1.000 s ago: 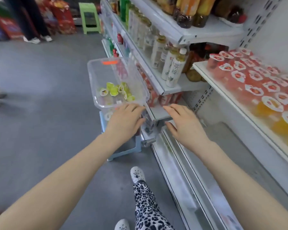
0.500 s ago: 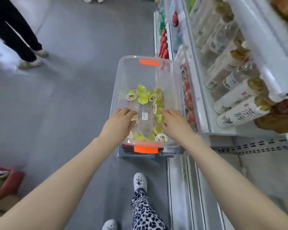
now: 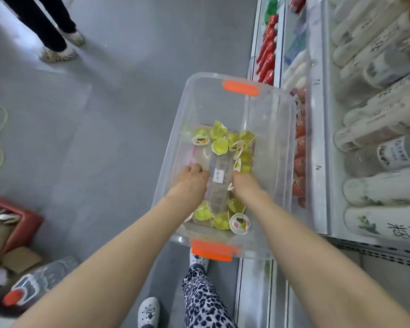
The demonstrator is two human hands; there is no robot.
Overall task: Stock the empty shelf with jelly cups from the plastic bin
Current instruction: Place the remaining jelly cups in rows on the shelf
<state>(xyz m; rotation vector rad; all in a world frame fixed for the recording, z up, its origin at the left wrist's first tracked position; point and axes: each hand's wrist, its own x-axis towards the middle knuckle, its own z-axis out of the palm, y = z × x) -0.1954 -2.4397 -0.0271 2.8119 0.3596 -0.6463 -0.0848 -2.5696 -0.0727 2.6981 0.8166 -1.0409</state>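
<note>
Trousers (image 3: 206, 301): leopard print, blk/grey on wht. Shoes (image 3: 148, 312) x2: wht clog type, vent holes, small dark charms. Left hand (image 3: 191, 178), right hand (image 3: 245, 184), forearms (image 3: 128, 245): bare.

One view only, head-worn and wide-angle: the scene is looked upon steeply downward from above, the plastic bin (image 3: 278, 138) being framed close at centre, the shelving (image 3: 317, 147) clipped at the right edge, the floor (image 3: 85, 119) spread leftward.

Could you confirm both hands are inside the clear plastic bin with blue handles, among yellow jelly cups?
No: the head view shows the clear plastic bin has orange handles, not blue; left hand and right hand are inside, among yellow jelly cups.
</note>
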